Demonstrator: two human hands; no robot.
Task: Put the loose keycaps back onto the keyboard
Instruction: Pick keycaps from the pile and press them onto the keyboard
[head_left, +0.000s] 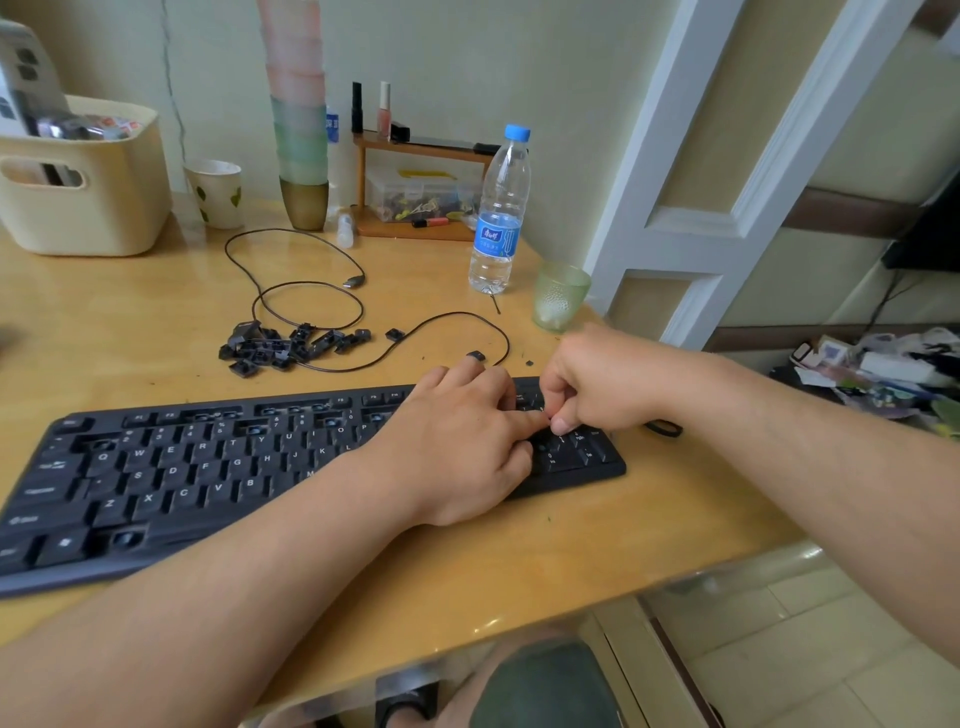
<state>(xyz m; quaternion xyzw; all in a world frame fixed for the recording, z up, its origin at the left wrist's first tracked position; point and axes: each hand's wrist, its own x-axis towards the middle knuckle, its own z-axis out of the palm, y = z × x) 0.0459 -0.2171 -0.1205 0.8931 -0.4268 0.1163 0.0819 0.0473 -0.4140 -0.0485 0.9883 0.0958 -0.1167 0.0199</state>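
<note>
Here we find both hands bunched over the right end of the keyboard (218, 467), above the number pad. Our right hand (597, 384) comes in from the right with its fingers curled down and its thumb and forefinger tips pressed together just above the keys — it looks like a pinching grip on a single keycap, though the cap itself is too hidden for us to be sure. Our left hand (462, 441) lies flat across the board beside it, fingers fairly straight, the forefinger reaching right until it touches the right hand's fingertips; it seems to steady the board or guide the cap. The pinch sits directly over the pad, so we judge the coming move to be a short press straight down, and the right hand is the one placed to make it. The keyboard's long axis runs left to right across the worktop (519, 561), slightly rising toward the far right. The pile of loose keycaps (280, 345) lies on the far side of the board and to the left of both hands, tangled with the black cable (306, 291); two stray caps (395, 334) sit nearer, one just beyond the left hand's fingers. Several bare sockets show in the upper rows, so much of the job remains. For the next pickup the left hand is closer to the pile.
</note>
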